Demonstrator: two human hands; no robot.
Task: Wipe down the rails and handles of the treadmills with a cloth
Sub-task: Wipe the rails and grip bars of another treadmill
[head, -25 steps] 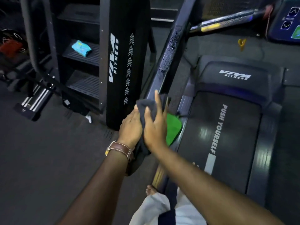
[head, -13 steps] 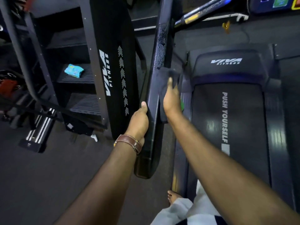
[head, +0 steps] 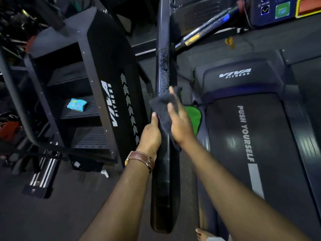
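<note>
The treadmill's black left side rail runs from the bottom centre up to the console, with water droplets on its upper stretch. A dark grey cloth is draped over the rail at mid-height. My right hand presses the cloth against the rail's right side with straight fingers. My left hand, with a brown leather strap on the wrist, grips the rail's left edge just below the cloth, thumb up along it.
A green cloth lies below the rail by the treadmill belt marked PUSH YOURSELF. A black stair-climber stands at the left, a blue packet on one step. The console and a handlebar are top right.
My right hand has slid the grey cloth back down the rail toward me, and the green cloth shows again. My left hand keeps its grip on the rail's left edge.
</note>
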